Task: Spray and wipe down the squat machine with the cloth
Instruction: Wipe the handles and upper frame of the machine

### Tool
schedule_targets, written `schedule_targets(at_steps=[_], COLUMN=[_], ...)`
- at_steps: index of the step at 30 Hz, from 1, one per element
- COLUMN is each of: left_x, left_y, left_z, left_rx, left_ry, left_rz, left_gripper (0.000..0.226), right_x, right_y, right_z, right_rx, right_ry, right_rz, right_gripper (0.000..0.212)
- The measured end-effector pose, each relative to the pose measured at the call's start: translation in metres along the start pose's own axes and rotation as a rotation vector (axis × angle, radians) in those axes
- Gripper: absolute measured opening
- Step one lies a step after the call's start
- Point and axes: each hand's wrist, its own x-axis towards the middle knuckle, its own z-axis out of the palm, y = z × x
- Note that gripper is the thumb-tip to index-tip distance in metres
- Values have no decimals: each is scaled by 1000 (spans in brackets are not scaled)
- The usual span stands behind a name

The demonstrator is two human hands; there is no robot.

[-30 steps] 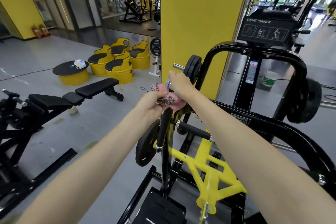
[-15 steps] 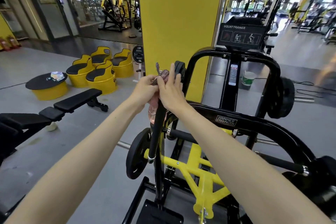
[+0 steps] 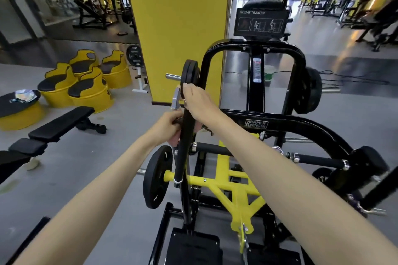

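Gripping the top end of the black handle (image 3: 182, 157) on the left side of the squat machine (image 3: 256, 123), the right grip (image 3: 197, 103) has its fingers curled over the bar. The left grip (image 3: 169, 123) sits just below it on the same handle, with its fingers closed around the pink cloth (image 3: 174, 141). The cloth is bunched against the handle. Pink folds show beneath the left grip and on the far side of the bar, under the right wrist.

A silver lever (image 3: 176, 97) stands just beside the right grip's fingertips. Two black weight plates (image 3: 189, 75) hang on the frame directly above that grip. A single plate (image 3: 158, 176) sits low, next to the handle's lower end. A placard (image 3: 260, 21) reading SQUAT TRAINER is mounted at the top of the frame.

The machine stands on the grey floor (image 3: 86, 168). A black bench (image 3: 62, 122) lies toward the floor's left edge, with yellow seats (image 3: 90, 90) beyond it. A yellow pillar (image 3: 178, 28) rises behind the machine.
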Motion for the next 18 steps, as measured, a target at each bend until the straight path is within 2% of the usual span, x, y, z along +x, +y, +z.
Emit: schedule_targets(at_steps=[4,8,9,12,16,18], left_x=[-1,-4,-5,-6,-6,-1], left_y=[-35,-74,-82,-95,-116,-135], left_z=[19,34,39,52,63,70], left_rx=[-20,-3,8,2,-23,49], left_ry=[-76,-187,-204,-246,-236,-222], left_rz=[-93,-154,-165,-227,-303,-333], left_gripper=[42,71,69,45,31,22], right_x=[-2,-2,-3,-6,-7,-7], right_y=[-2,-3,-3,-5,-7,-7], right_z=[0,-5,-5,-5,-4,-4], right_rx=[26,-1,7,-4,-3,8], right_ry=[19,-8,-1,22,39,48], right_rz=[59,27,24,12,-3,4], right_gripper=[23,33,34,38,43,43])
